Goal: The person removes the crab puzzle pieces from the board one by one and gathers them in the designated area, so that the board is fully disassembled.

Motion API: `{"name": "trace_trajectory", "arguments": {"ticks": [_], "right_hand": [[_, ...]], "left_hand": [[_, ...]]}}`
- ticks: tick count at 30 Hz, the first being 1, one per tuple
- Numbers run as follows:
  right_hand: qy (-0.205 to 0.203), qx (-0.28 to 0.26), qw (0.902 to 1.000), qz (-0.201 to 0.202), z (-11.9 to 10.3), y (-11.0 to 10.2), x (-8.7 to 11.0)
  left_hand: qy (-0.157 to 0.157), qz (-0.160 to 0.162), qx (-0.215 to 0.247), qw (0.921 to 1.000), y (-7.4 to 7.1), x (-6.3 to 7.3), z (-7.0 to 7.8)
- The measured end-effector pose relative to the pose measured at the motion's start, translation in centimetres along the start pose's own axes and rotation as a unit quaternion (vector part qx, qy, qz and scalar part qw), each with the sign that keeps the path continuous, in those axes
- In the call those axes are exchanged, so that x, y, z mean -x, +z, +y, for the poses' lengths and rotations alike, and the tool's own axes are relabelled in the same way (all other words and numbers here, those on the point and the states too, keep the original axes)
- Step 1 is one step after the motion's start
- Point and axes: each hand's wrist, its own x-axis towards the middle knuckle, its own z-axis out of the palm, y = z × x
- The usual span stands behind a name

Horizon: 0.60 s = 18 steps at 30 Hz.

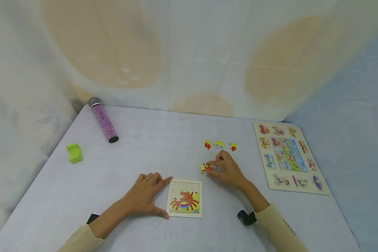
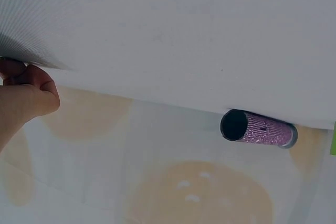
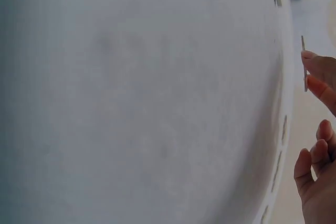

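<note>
A small square jigsaw board (image 1: 185, 216) with a pale wooden border lies near the front, showing a red crab picture. At its left edge rests my left hand (image 1: 146, 196), thumb and index finger spread to the lower and upper left corners. My right hand (image 1: 225, 170) pinches a small red and yellow puzzle piece (image 1: 203, 168) between thumb and finger, above and right of the board. In the right wrist view the thin puzzle piece (image 3: 304, 66) shows edge-on. Farther back lie loose puzzle pieces: a red one (image 1: 207, 144), a yellow-green one (image 1: 219, 144) and another red one (image 1: 233, 147).
A larger wooden puzzle board (image 1: 302, 187) with vehicle pictures lies at the table's right edge. At the back left lies a glittery pink microphone (image 1: 104, 122), and a lime-green block (image 1: 74, 153) is nearer the left edge. Curtains (image 1: 189, 52) stand around the white table.
</note>
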Motion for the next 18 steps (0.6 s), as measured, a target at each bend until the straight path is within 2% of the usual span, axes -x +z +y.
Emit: {"name": "trace_trajectory", "arguments": {"ticks": [9, 18], "right_hand": [[0.03, 0.001, 0.9995, 0.003, 1.9, -0.7, -1.4], [0.03, 0.023, 0.9993, -0.004, 2.8, -0.8, -2.3]], "left_hand": [[-0.001, 0.001, 0.004, 1.0, -0.1, 0.0, 0.1], [0.002, 0.005, 0.002, 1.0, 0.0, 0.0, 0.0]]}}
